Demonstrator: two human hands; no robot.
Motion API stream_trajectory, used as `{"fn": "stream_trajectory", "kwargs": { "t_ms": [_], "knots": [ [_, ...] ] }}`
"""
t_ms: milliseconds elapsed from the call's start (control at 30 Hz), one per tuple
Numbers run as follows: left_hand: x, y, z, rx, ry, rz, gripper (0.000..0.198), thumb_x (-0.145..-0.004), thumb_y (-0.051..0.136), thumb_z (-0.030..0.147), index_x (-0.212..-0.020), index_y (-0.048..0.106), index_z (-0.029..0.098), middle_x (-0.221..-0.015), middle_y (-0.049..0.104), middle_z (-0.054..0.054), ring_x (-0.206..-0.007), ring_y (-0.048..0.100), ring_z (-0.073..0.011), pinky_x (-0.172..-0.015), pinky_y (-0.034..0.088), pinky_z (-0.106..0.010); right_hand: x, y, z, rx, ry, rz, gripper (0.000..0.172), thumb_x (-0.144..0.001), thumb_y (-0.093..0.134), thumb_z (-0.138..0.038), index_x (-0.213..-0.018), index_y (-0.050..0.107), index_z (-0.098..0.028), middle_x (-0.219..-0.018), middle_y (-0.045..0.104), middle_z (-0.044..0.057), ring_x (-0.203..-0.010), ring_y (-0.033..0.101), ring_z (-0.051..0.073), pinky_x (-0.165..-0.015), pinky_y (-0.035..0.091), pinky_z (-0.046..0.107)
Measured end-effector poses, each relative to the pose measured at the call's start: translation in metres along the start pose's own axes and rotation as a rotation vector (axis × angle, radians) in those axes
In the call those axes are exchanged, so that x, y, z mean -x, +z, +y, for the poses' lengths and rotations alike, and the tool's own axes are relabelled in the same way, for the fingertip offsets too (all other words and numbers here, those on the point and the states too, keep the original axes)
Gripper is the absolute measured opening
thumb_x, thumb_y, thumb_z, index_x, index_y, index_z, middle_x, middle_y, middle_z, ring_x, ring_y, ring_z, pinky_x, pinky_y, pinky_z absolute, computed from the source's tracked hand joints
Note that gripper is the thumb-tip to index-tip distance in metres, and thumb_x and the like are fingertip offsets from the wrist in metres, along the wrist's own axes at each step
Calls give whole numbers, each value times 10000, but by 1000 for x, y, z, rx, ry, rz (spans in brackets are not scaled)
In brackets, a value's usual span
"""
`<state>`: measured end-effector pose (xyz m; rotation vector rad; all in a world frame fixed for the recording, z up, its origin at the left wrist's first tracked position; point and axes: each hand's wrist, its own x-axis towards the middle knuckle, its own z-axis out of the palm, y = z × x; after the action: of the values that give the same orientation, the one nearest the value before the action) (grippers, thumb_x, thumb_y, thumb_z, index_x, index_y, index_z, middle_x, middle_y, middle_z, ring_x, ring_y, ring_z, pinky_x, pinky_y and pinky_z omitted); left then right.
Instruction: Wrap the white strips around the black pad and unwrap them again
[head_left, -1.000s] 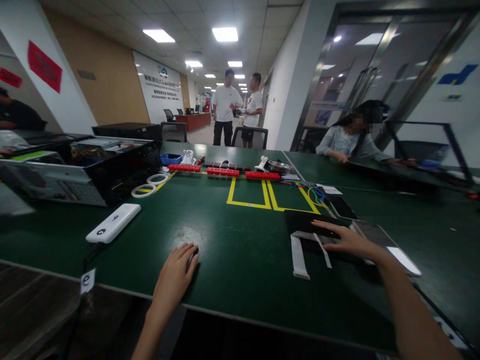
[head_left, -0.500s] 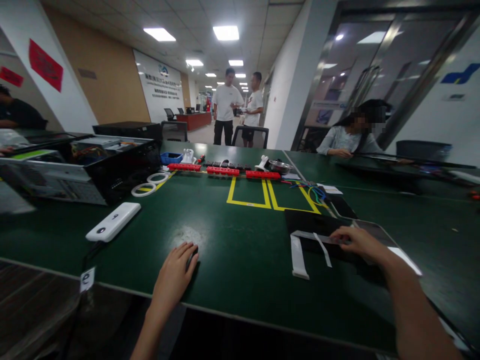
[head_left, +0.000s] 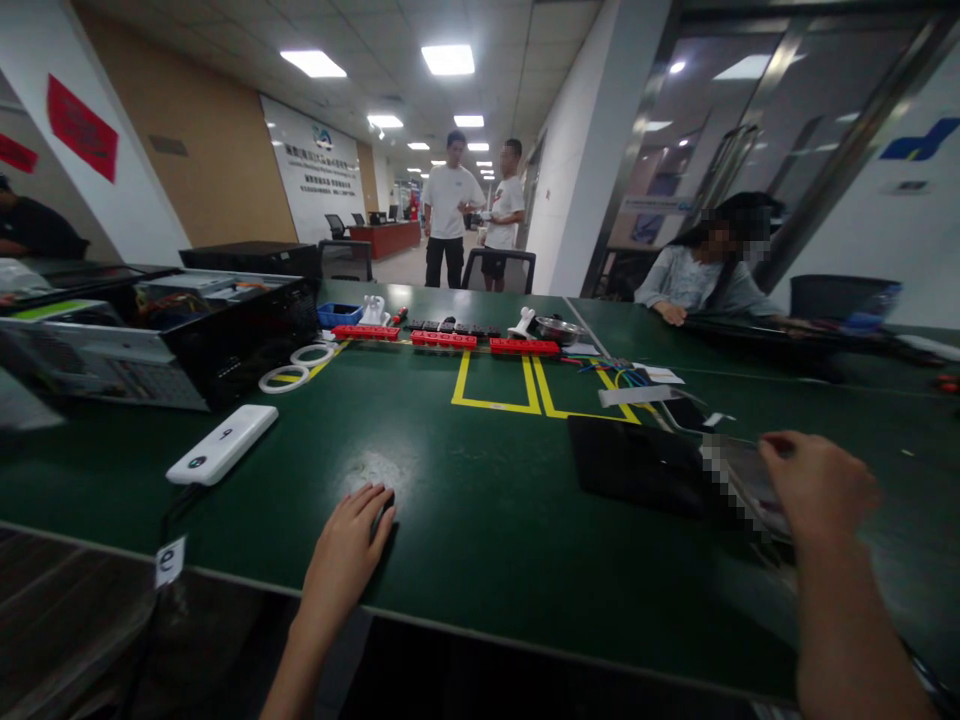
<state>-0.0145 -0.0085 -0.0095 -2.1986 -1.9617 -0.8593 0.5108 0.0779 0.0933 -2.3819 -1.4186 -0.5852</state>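
My left hand (head_left: 349, 545) lies low on the green table near its front edge, fingers stretched out close together and the thumb a little apart. A small dark shape shows between thumb and fingers; I cannot tell what it is. My right hand (head_left: 821, 490) is raised above the right side, fingers curled and tips together, and whatever is in them is hidden. Below its fingertips lies a flat tablet-like thing (head_left: 754, 485), partly blurred out. Beyond it, a pale flat strip (head_left: 637, 396) crosses yellow tape near a dark phone (head_left: 684, 413). A black flat pad (head_left: 634, 465) lies to the left.
A white power bank (head_left: 223, 445) with a cable and an opened computer case (head_left: 150, 340) stand on the left. White rings (head_left: 283, 378), red strips (head_left: 443, 341), a metal bowl (head_left: 559, 331) and coloured wires (head_left: 622, 375) lie farther back. A person (head_left: 705, 270) sits at the right.
The pale strip has left the black pad and now lies farther back, by the phone. My right hand has moved right and lifted. My left hand has stayed put.
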Motion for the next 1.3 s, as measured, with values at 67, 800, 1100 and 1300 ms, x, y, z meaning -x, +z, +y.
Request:
{"fn": "stream_trajectory", "kwargs": {
  "t_ms": [67,800,1100,1300],
  "knots": [
    [0,0,0,-1,-2,1,327,-905,425,338,-1116,636,203,-1192,639,-82,-1153,550,-244,-1023,375,-438,-3,4,8,20,-6,20,407,-847,363,-364,-1005,662,-139,-943,643,190,-809,565,324,-562,382,381],
    [0,0,2,-21,10,-3,360,-905,417,354,-1129,634,175,-1195,633,-103,-1159,543,-266,-1022,375,-444,18,35,-67,-335,-824,-675,802,-621,666,-550,-1316,491,-192,-1424,378,130,-1290,360,312,-1068,279,456],
    [0,2,0,-32,31,12,353,-905,419,344,-1124,635,170,-1184,639,-108,-1142,555,-266,-1008,386,-454,92,13,-156,-506,-1132,-472,775,-704,609,-618,-1322,476,-170,-1330,467,174,-1240,407,301,-1005,354,486],
    [-1,1,1,-36,33,3,353,-904,427,342,-1126,635,163,-1181,641,-108,-1142,555,-269,-1003,389,-458,150,3,-198,-412,-1177,-191,614,-883,392,-532,-1332,456,-119,-1357,440,203,-1270,364,314,-1048,241,567]
  ]
}}
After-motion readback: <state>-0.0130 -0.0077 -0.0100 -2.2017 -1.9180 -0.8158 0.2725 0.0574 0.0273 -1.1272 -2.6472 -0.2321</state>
